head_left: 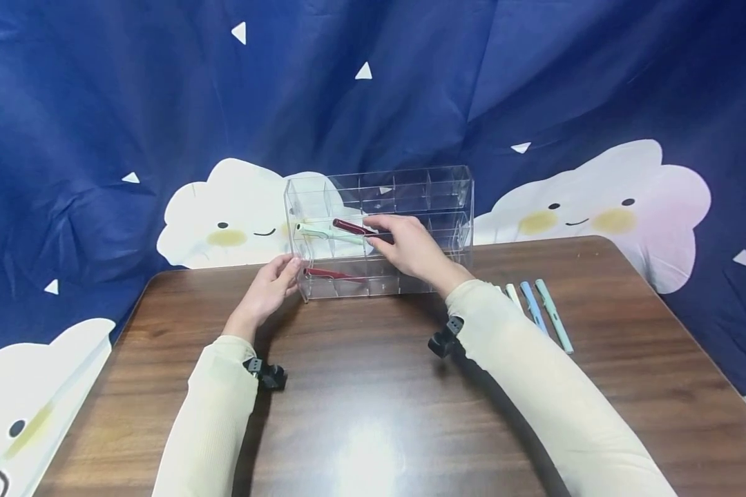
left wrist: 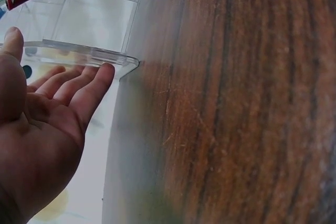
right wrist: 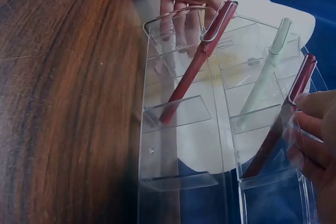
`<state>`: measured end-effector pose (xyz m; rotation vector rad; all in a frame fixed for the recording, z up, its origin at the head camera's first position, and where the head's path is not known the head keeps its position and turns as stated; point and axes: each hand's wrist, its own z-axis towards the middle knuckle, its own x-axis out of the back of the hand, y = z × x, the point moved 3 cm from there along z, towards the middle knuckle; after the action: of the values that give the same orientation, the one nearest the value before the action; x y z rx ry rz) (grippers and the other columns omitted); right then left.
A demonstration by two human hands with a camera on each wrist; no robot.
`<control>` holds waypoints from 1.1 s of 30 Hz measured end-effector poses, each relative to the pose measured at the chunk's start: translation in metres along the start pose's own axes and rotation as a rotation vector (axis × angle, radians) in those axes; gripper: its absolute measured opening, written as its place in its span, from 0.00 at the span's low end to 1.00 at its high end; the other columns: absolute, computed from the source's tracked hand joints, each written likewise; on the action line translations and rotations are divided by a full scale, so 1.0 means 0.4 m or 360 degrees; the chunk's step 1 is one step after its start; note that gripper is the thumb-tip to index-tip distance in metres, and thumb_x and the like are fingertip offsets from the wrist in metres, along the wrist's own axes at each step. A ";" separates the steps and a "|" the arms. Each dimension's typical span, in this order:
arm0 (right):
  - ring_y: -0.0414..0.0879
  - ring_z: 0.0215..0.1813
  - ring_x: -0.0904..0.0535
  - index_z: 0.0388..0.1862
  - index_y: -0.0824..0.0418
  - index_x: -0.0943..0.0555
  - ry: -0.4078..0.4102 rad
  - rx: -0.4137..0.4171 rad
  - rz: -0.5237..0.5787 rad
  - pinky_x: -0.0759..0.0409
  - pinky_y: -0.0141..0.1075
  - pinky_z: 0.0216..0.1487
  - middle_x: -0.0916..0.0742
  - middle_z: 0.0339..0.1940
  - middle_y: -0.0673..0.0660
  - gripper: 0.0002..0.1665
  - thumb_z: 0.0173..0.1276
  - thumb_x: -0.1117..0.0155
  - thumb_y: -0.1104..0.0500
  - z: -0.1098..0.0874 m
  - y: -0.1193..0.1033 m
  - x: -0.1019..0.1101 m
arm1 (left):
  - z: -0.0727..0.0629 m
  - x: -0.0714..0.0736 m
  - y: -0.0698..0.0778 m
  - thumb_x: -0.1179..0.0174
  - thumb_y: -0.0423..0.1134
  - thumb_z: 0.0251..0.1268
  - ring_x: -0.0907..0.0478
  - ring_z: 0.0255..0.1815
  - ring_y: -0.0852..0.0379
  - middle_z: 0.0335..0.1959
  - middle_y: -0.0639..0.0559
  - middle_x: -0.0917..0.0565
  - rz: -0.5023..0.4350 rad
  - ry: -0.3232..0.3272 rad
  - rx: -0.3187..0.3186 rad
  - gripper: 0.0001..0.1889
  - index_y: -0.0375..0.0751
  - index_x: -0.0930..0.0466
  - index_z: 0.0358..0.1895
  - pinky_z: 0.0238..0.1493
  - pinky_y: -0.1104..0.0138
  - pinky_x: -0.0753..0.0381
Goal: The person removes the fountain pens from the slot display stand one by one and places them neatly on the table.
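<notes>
A clear acrylic organizer (head_left: 382, 286) with tiers of small compartments stands near the table's back edge. My left hand (head_left: 267, 286) touches its left side, fingers fairly straight in the left wrist view. With thumb and fingers, my right hand (head_left: 413, 252) pinches a dark red pen (right wrist: 302, 80), which slants within the middle tier. Beside that pen leans a pale green pen (right wrist: 268, 72), in the same tier. Another red pen (right wrist: 197, 69) lies slanted in the bottom tier, close to my left hand. My right fingertips partly hide the dark red pen in the head view.
Right of the organizer, a white pen (head_left: 513, 297), a blue pen (head_left: 533, 306) and a teal pen (head_left: 554, 315) lie on the wooden table (head_left: 348, 386), partly behind my right sleeve. A blue curtain (head_left: 410, 90) with white clouds hangs behind.
</notes>
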<state>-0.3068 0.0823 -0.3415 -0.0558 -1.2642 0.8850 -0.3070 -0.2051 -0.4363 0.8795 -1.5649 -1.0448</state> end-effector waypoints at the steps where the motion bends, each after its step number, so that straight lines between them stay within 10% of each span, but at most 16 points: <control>1: 0.59 0.73 0.17 0.71 0.63 0.17 -0.0021 -0.0005 -0.0019 0.21 0.54 0.79 0.13 0.70 0.61 0.25 0.79 0.32 0.57 0.003 0.000 -0.001 | -0.001 -0.001 0.000 0.56 0.54 0.91 0.32 0.83 0.33 0.83 0.30 0.33 0.0001 0.0001 0.0005 0.36 0.28 0.45 0.84 0.80 0.49 0.23; 33: 0.51 0.57 0.11 0.61 0.57 0.10 -0.0040 -0.0184 0.0216 0.15 0.46 0.63 0.06 0.55 0.56 0.17 0.75 0.27 0.61 0.048 0.017 -0.021 | 0.000 -0.005 -0.008 0.55 0.56 0.90 0.35 0.84 0.30 0.85 0.29 0.39 -0.0120 -0.0040 -0.0006 0.40 0.30 0.53 0.87 0.84 0.46 0.29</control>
<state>-0.3268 0.0735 -0.3449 -0.2253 -1.3464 0.9306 -0.3067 -0.2045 -0.4398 0.9321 -1.5604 -1.1154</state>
